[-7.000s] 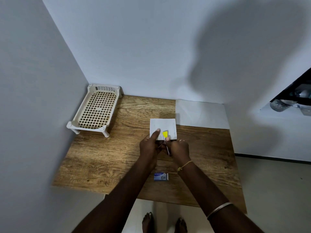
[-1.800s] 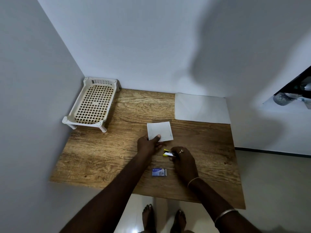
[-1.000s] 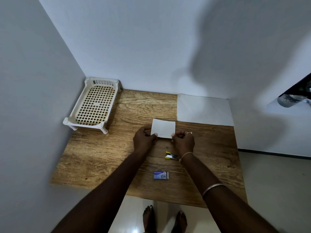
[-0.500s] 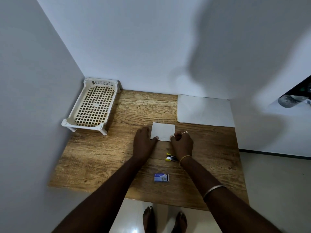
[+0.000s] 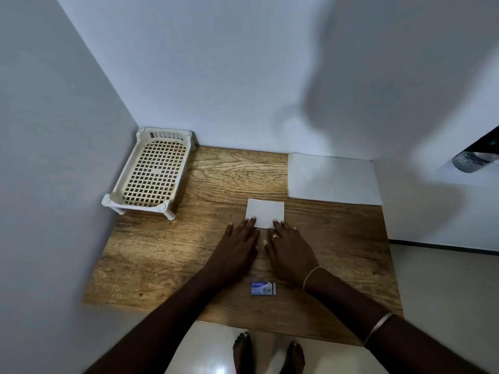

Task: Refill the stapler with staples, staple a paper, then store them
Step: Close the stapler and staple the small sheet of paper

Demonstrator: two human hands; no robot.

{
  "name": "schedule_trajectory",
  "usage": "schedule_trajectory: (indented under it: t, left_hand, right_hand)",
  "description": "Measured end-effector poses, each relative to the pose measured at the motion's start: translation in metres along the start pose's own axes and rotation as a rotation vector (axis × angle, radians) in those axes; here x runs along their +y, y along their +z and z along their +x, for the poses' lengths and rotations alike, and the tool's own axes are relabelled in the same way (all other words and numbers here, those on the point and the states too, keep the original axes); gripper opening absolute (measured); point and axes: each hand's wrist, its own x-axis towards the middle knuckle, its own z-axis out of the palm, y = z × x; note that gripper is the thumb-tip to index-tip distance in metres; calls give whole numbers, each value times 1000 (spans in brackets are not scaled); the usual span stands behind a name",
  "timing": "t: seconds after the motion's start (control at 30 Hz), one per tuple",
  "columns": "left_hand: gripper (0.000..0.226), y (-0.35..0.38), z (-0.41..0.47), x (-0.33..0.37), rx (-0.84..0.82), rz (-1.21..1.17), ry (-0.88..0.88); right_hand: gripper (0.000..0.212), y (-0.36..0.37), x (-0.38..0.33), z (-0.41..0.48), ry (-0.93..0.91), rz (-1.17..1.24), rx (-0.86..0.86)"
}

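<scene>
A small folded white paper point(image 5: 266, 212) lies flat in the middle of the wooden table point(image 5: 162, 255). My left hand point(image 5: 237, 249) and my right hand point(image 5: 290, 252) rest palm down side by side, fingertips on the paper's near edge, fingers spread and holding nothing. A small blue staple box point(image 5: 263, 288) lies near the table's front edge, between my wrists. The yellow stapler is hidden, apparently under my right hand.
A cream plastic lattice tray point(image 5: 151, 174) on short legs stands at the back left against the wall. A larger white sheet point(image 5: 333, 179) lies at the back right corner. Walls close the table on the left and back; floor shows to the right.
My right hand set the stapler down on the table and moved to the paper. Both hands went from pinching the paper's near corners to lying flat on it, covering the stapler.
</scene>
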Motion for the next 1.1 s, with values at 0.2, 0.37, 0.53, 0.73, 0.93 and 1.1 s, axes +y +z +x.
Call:
schedule_trajectory:
  t: [0.2,0.37,0.53,0.73,0.93,1.1]
  left_hand:
    - [58,2,10,-11,4,-20,-10]
    - [58,-5,31,-21,21,-58,-38]
    - [54,-17,58,-30,37,-71,-46]
    - [57,-28,84,-39,45,-132,-36]
    - [57,-31,112,-45,35,-69,-25]
    - [54,-36,133,-52,44,-71,-15]
  right_hand:
    - [61,1,1,10,-17,-28,-10]
    - [61,-8,1,36,-10,-65,-4]
    - [61,-13,4,62,13,-97,3]
    - [61,-17,9,85,54,-96,12]
    - [61,-29,19,112,69,-122,-3]
    - [61,-37,25,131,75,-133,6]
